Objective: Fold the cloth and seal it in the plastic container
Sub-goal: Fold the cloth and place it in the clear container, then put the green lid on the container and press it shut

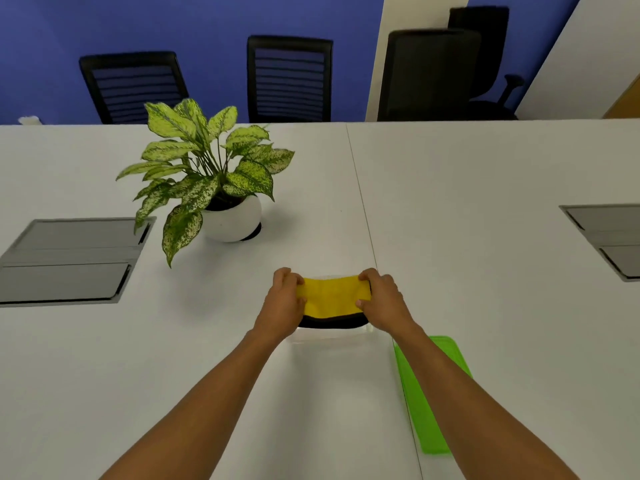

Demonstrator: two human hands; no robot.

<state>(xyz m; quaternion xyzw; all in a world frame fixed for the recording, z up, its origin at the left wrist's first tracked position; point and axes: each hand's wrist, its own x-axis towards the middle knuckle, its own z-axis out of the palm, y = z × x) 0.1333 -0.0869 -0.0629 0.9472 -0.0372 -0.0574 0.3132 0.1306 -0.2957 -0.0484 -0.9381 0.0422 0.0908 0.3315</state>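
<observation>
- Forearms of mine filled the near frame, both reaching out over the white table point(485, 202) toward its middle.
- Green lid point(427, 393) lay flat on the table just right of my right forearm, partly hidden under it, long axis running away from me; not yet on anything.
- Clear plastic container point(332, 341) sat between my wrists, hard to read against the white top; its near wall showed below the cloth, far rim barely visible behind it.
- Yellow cloth point(330, 294) was folded to a short band with a black edge along the near side, long axis left to right, stretched between my hands and sitting at or just over the container's far half. Couldn't tell if it touched the bottom yet.
- My left hand point(285, 301) was closed, pinching the cloth's left end, thumb on top.
- My right hand point(381, 299) was closed the same way on the right end.
- Key relation: cloth's long axis matched the container's width, container straight below the grip, so the next move looked like straight down and release.
- Lid was nearer my right hand, so that hand was the likely one to fetch it for sealing.
- Potted plant point(221, 188) stood well apart, far left, no obstacle.
</observation>
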